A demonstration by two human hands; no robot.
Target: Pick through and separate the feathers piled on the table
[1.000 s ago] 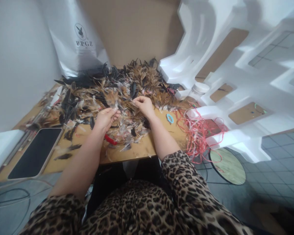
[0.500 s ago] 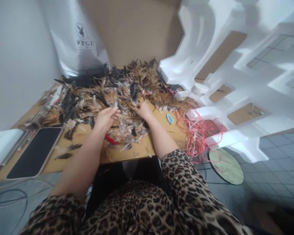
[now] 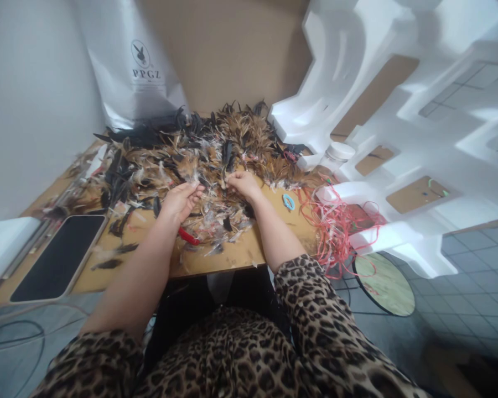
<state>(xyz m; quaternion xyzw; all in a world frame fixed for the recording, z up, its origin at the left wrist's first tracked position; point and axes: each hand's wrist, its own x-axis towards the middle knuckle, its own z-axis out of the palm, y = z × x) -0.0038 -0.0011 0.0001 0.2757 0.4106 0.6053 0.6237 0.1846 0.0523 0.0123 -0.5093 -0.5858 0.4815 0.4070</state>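
Note:
My left hand is closed in a pinch on the base of a brown feather whose fluffy vane points up and away from me. To its right, my right hand is also closed, its fingertips at a dark feather that stands up from the pile. Around both hands spreads a large heap of brown and black feathers on the wooden table. A red curved tool handle lies just below my left hand, partly covered by feathers.
A smartphone lies at the left edge. A white printed bag stands behind the feathers. On the right are a blue ring, tangled red string, a lidded jar and large white foam packaging.
My right hand has drawn slightly left, and its fingertips are now at the dark feather. My left hand has stayed in place with the brown feather.

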